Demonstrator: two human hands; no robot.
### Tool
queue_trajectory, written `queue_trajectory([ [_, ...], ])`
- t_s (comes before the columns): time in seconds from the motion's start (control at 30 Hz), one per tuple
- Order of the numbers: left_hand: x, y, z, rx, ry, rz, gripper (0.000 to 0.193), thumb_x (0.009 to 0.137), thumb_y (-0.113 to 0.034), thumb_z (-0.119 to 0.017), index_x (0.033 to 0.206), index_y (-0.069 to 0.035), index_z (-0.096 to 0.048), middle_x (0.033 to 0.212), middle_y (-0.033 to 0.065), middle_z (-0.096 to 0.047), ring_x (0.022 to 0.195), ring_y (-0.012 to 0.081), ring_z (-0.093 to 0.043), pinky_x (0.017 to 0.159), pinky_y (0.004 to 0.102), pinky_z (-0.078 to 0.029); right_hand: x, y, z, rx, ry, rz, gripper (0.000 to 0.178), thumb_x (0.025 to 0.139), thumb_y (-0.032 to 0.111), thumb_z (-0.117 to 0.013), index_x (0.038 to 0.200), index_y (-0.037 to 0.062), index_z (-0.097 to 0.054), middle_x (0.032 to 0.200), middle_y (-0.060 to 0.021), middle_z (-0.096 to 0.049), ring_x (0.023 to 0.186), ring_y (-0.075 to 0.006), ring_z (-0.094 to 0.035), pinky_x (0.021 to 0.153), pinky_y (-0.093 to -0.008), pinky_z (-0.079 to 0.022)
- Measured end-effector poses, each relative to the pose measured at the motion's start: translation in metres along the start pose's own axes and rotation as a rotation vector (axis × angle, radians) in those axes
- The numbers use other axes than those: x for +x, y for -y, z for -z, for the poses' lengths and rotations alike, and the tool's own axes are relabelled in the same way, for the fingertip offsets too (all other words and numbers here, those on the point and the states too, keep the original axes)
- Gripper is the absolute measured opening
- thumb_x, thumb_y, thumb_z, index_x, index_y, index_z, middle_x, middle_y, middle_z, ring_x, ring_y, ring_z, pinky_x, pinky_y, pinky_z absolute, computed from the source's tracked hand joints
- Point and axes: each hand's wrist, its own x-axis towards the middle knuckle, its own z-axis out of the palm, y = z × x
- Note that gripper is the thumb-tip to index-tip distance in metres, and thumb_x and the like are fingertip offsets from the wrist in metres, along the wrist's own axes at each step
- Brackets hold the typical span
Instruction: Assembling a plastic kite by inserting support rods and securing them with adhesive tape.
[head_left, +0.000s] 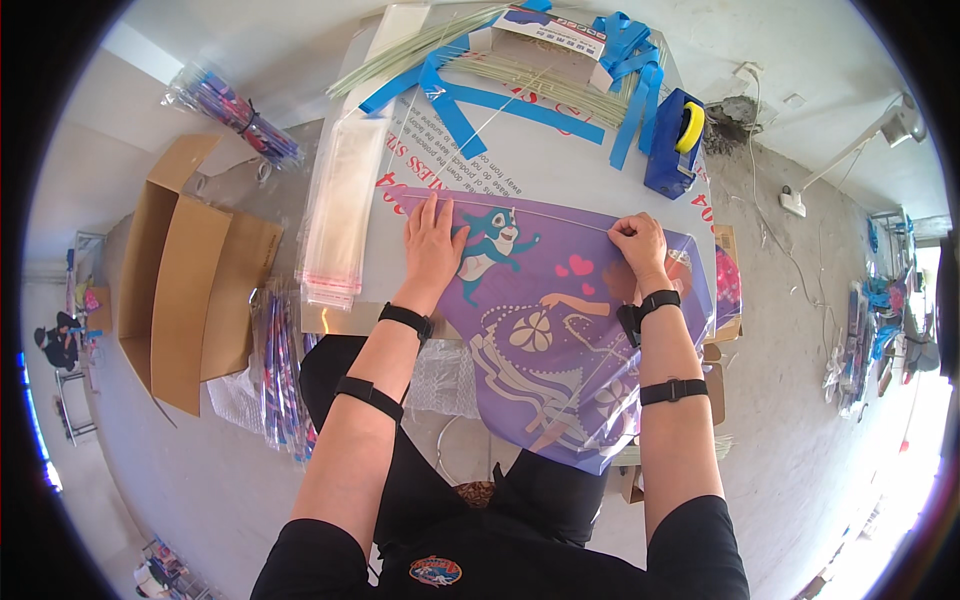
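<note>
A purple kite-like sheet (520, 330), printed with a blue cartoon animal, pink hearts and a pale dress pattern, lies on the table's near part. Its lower end hangs over the edge toward my lap. A thin pale stick (540, 213) runs along its upper edge between my hands. My left hand (433, 245) rests flat on the sheet's upper left, fingers stretched and slightly apart. At the upper right my right hand (640, 243) is closed in a pinch where the stick meets the fingers; the fingertips partly hide the contact.
Clear plastic sleeves (342, 215) are stacked on the table's left. Blue ribbons (520, 105), pale thin sticks (470, 70) and an open box (550, 38) fill its far side. A blue tape dispenser (673, 145) stands far right. An open cardboard carton (190, 280) is left of the table.
</note>
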Motion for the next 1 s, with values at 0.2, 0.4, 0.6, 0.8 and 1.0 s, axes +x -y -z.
queue_trajectory([
  [0.2,0.0006,-0.001,0.0005,-0.004,0.001,0.005,0.052,0.087,-0.029,-0.063,0.132,-0.004,-0.05,0.141,0.0178,-0.042,0.129,0.036,-0.038,0.106,0.0475,-0.03,0.0014,-0.0009,-0.0006,0.004,0.004,-0.015,0.008,0.066,0.023,-0.075,0.07,0.0176,-0.071,0.075,0.0013,-0.059,0.083,-0.0209,-0.056,0.076,-0.0342,-0.047],
  [0.4,0.0003,-0.0012,0.0012,0.015,-0.008,0.0,0.052,0.087,-0.029,-0.062,0.131,-0.004,-0.051,0.141,0.018,-0.042,0.129,0.0362,-0.039,0.106,0.0475,-0.031,0.0001,0.0035,0.001,0.018,-0.009,0.009,0.009,0.068,0.023,-0.076,0.073,0.0167,-0.071,0.075,0.0009,-0.059,0.081,-0.0211,-0.056,0.075,-0.0343,-0.047],
  [0.6,-0.0001,-0.0004,0.0012,0.018,-0.021,-0.007,0.051,0.087,-0.029,-0.063,0.13,-0.003,-0.052,0.141,0.0179,-0.042,0.128,0.0357,-0.039,0.105,0.0468,-0.032,-0.0015,0.0062,0.0026,0.018,0.001,-0.011,0.009,0.069,0.022,-0.076,0.074,0.0157,-0.071,0.074,0.001,-0.059,0.079,-0.0201,-0.056,0.073,-0.0336,-0.047],
  [0.8,-0.0003,0.0016,-0.0023,0.005,-0.046,-0.011,0.052,0.086,-0.029,-0.063,0.13,-0.004,-0.052,0.141,0.0169,-0.043,0.128,0.035,-0.039,0.105,0.0465,-0.032,-0.0009,0.0043,0.0001,0.021,-0.009,-0.026,0.009,0.069,0.021,-0.076,0.074,0.0155,-0.071,0.073,0.0007,-0.058,0.08,-0.0207,-0.056,0.072,-0.0338,-0.047],
  [1.0,0.0008,0.0031,-0.006,-0.003,-0.034,-0.011,0.052,0.086,-0.03,-0.064,0.13,-0.004,-0.052,0.141,0.0163,-0.043,0.128,0.035,-0.04,0.104,0.047,-0.032,0.0002,0.0038,0.0017,-0.002,-0.018,-0.017,0.009,0.069,0.022,-0.075,0.073,0.0156,-0.071,0.073,0.0001,-0.058,0.08,-0.0214,-0.056,0.073,-0.0346,-0.047],
])
